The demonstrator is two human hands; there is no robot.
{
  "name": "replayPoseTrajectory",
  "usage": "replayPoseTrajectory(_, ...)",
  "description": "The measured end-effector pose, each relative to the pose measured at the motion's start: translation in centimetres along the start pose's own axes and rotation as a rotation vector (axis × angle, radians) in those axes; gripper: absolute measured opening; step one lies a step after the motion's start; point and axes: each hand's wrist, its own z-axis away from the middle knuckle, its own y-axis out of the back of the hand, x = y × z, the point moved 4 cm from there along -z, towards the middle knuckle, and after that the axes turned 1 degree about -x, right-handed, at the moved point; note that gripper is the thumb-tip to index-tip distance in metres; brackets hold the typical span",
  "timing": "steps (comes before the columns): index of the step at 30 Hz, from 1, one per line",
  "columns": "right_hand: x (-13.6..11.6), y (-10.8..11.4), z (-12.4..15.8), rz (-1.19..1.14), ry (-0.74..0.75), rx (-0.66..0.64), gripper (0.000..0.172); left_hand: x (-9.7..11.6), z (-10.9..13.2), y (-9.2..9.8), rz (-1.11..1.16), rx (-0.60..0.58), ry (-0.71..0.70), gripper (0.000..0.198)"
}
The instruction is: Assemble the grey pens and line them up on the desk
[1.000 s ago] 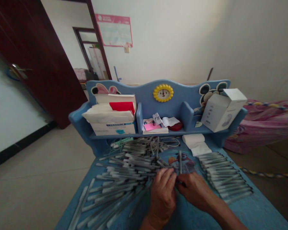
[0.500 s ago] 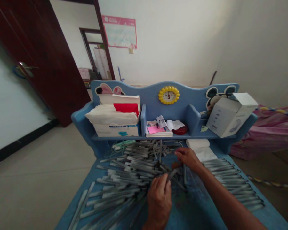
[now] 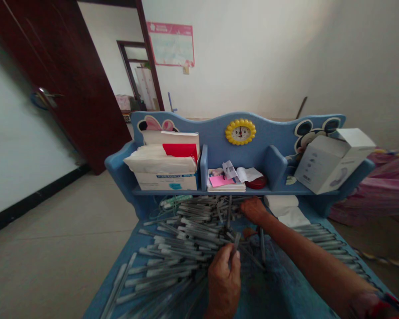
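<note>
One door (image 3: 69,88): dark red, open at far left, with a metal handle.
Desk (image 3: 272,288): blue with a cartoon print. The only bare part is a strip down the near middle. Open floor lies off its left edge.
Shelf (image 3: 213,128): blue back piece with three bays, closing off the far edge.
Pile (image 3: 182,239): grey pens with white ends, crisscrossed over the left half. It runs under the shelf and out to the left edge.
Row (image 3: 332,248): more pens laid side by side along the right edge.
Poster (image 3: 172,44): pink-bordered, on the wall. Its writing is too small to read.
White box (image 3: 332,161): tilted in the right bay with its flap open. The grey print is unreadable.
Carton (image 3: 166,180): in the left bay, under papers and a red sheet. Its blue print is unreadable.
Roll (image 3: 284,206): white, below the right bay.
Clock (image 3: 240,131): yellow flower rim, on the shelf back.
Right hand (image 3: 254,210): stretched to the pile's far end, just beside the roll. Its fingers curl down on the pens. Whether it grips one cannot be told.
Left hand (image 3: 223,281): near the front edge, with thumb and fingers pinching one pen.
Pen (image 3: 235,241): sticks up from the left hand, over the pile's right fringe.
</note>
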Motion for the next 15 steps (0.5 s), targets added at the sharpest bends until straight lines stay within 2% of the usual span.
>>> replayPoseTrajectory(5,0.0,0.8,2.3,-0.033,-0.004,0.009,0.022,0.2,-0.2,0.1,0.042,-0.013,0.027,0.022)
replayPoseTrajectory(8,0.0,1.8,4.6,-0.107,-0.024,0.061,0.02,0.3,-0.3,0.1,0.064,-0.014,0.031,0.023)
replayPoseTrajectory(10,-0.1,2.4,6.4,-0.166,-0.036,0.097,0.024,0.5,-0.3,0.2,0.069,-0.002,0.017,0.023)
replayPoseTrajectory(12,-0.1,3.0,8.4,-0.444,-0.061,0.155,0.03,0.8,-0.2,0.2,0.069,0.003,-0.003,0.023)
replayPoseTrajectory(15,0.1,3.8,11.4,-1.219,-0.135,0.29,0.029,1.5,0.0,0.2,0.085,-0.027,-0.027,0.023)
